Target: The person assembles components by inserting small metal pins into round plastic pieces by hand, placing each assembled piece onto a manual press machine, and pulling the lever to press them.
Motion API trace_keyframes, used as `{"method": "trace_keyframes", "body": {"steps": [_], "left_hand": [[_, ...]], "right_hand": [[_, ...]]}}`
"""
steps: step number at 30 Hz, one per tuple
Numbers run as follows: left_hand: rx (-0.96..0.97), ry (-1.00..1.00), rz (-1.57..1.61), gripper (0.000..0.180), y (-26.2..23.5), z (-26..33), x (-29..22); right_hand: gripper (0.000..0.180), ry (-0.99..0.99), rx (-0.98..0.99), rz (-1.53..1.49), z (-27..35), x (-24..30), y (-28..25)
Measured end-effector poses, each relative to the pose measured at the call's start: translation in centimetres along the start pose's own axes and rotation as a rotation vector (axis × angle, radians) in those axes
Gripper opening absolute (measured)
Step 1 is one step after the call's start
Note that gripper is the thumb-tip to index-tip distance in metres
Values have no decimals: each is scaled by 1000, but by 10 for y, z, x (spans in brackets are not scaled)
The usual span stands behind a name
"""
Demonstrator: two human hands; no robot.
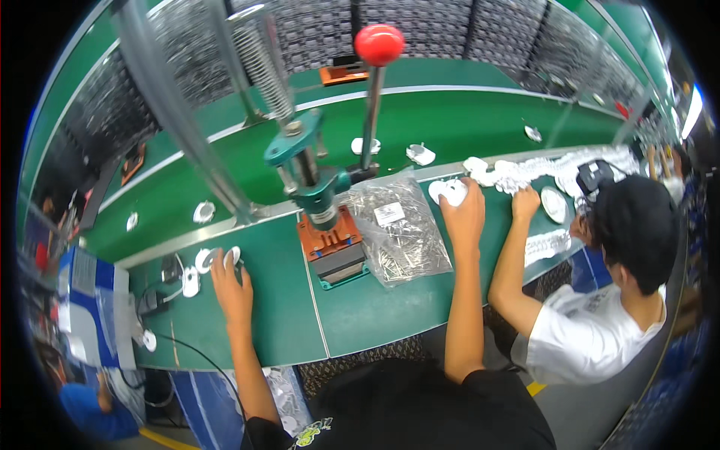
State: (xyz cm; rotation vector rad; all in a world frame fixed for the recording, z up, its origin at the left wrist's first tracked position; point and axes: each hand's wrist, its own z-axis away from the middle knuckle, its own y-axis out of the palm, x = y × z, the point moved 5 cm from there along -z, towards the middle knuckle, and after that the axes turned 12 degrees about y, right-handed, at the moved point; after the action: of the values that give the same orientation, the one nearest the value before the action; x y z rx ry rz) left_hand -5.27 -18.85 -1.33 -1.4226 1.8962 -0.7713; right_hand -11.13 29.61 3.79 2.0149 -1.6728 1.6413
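At the left of the green bench, my left hand [232, 291] reaches forward with its fingers apart. Its fingertips are at a small white round plastic part [237, 253], and another white part [204, 260] lies just left of them. My right hand [466, 214] is closed on a white round plastic part [448, 192] beyond the bag; its fingers partly cover the piece. Between my hands stands a green hand press [319, 196] with a red ball-topped lever [373, 112] and an orange fixture [330, 234] beneath. A clear bag of metal pins [405, 240] lies right of the press.
A green conveyor belt [450, 124] carrying scattered white parts runs behind the bench. White parts [517, 174] are heaped at the right, where a co-worker [600, 300] in a white shirt works close by. A blue and white box [94, 300] and black cables [154, 304] are at the left.
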Motion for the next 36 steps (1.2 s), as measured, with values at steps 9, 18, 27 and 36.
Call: {"method": "trace_keyframes", "body": {"steps": [9,18,27,36], "left_hand": [[49,-17,226,45,24,15,12],[41,-76,302,41,19,15,20],[53,-72,344,41,17,11,13],[74,-185,528,24,-6,21,-28]], "right_hand": [[57,143,117,99,-9,-80,31],[57,111,109,96,-7,-74,44],[56,-2,-29,89,4,-62,36],[22,-15,543,-190,127,20,-3]]}}
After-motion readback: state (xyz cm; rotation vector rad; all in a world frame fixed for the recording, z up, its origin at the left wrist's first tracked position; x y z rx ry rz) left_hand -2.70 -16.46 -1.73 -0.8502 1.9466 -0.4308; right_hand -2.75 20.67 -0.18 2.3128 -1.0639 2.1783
